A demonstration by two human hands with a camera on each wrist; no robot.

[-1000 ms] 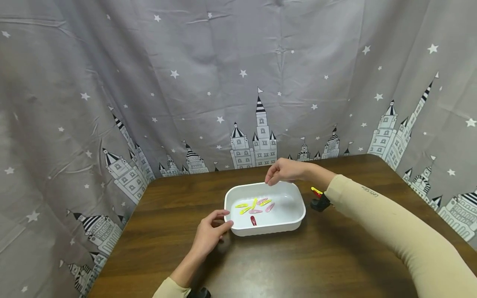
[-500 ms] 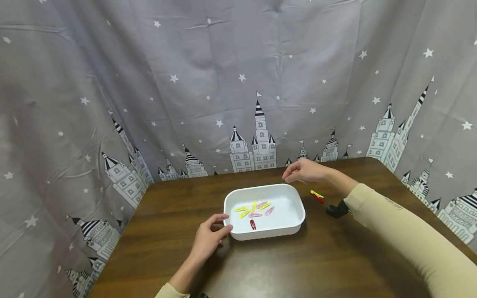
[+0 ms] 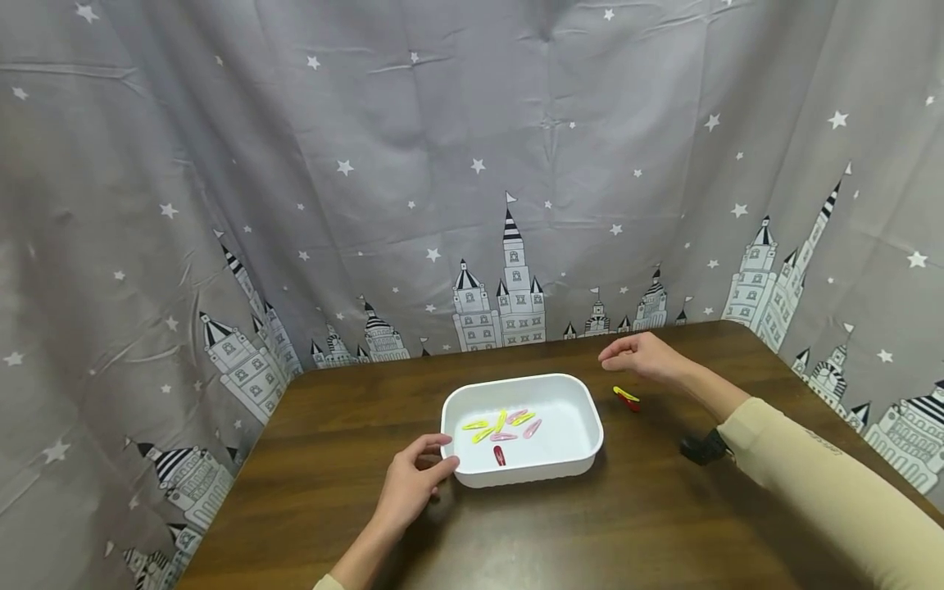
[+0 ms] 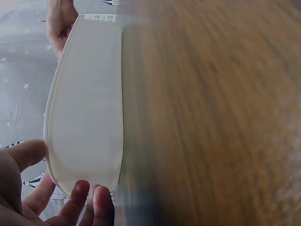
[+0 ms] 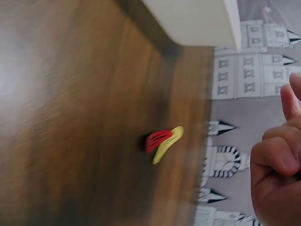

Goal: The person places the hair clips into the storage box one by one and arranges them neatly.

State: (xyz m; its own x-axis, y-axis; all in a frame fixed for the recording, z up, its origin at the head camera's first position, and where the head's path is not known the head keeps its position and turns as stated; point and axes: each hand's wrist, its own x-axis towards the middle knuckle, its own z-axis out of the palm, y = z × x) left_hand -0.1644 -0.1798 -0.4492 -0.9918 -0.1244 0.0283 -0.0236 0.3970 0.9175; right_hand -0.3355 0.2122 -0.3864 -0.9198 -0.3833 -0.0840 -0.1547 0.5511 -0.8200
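Note:
A white rectangular tray (image 3: 525, 475) stands on the table, its left corner held by my left hand (image 3: 410, 482). In the left wrist view, fingers lie against the outer wall of the tray (image 4: 87, 94) and over its rim. Several yellow snap hair clips (image 3: 475, 425), some pink clips (image 3: 504, 437) and one red clip (image 3: 499, 456) lie inside. Right of the tray, a yellow clip (image 3: 626, 394) and a red clip (image 3: 629, 404) lie together on the wood. Above and just behind them hovers my right hand (image 3: 651, 359), fingers loosely bent, holding nothing visible.
The dark wooden table (image 3: 332, 426) reaches back to a grey curtain (image 3: 383, 205) printed with castles and stars. A black wrist strap piece (image 3: 704, 447) hangs under the right forearm.
My right hand has moved right from over the tray's back rim to near the two loose clips, which its arm partly hid before. The left hand stays at the tray's corner.

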